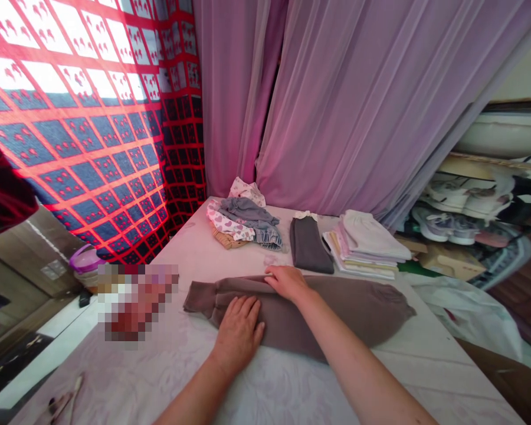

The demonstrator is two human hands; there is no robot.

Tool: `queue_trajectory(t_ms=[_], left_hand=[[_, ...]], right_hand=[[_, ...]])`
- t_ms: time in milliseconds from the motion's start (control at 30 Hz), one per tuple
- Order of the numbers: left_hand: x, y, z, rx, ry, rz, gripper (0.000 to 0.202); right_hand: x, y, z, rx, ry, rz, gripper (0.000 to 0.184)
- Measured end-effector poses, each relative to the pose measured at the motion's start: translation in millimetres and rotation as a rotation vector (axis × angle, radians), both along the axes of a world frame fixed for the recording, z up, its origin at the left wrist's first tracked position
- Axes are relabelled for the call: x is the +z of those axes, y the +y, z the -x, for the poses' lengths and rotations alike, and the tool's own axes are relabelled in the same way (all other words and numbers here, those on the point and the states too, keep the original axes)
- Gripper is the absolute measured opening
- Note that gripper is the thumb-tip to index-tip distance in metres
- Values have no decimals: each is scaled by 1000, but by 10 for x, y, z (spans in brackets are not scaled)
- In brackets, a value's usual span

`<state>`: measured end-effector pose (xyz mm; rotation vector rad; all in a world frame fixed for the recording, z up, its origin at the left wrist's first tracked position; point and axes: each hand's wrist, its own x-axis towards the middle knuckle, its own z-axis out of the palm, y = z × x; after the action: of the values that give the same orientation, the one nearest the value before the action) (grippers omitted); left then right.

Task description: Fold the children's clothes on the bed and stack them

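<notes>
Taupe sweatpants (pixel 292 313) lie folded lengthwise on a pale patterned cover (pixel 168 369); left hand (pixel 239 333) presses flat on them, fingers open, no grip; right hand (pixel 287 282) rests on the top fold, grip undeterminable; stacked folded clothes (pixel 365 245) lie beyond, beside dark grey trousers (pixel 307 245).

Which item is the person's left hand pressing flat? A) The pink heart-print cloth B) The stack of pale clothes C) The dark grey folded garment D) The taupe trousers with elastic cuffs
D: the left hand lies flat on the taupe trousers, away from the dark grey folded garment.
</notes>
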<state>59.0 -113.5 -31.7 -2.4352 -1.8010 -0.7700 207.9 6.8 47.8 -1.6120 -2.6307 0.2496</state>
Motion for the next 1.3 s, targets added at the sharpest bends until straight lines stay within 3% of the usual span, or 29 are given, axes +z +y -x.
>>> queue_trajectory(t_ms=[167, 400, 733, 1100, 1300], left_hand=[[34, -5, -13, 7, -20, 33, 41], [37, -13, -40, 24, -32, 37, 42], [-12, -10, -58, 25, -38, 71, 43], [39, -18, -48, 13, -25, 92, 44], [58, -26, -63, 34, -32, 78, 43]], right_hand=[[-65, 206, 350, 117, 27, 40, 32], [-131, 166, 621, 141, 50, 104, 21], [-126, 58, 696, 112, 31, 66, 21], [-50, 3, 765, 279, -126, 1, 26], [9, 42, 794, 305, -157, 3, 28]])
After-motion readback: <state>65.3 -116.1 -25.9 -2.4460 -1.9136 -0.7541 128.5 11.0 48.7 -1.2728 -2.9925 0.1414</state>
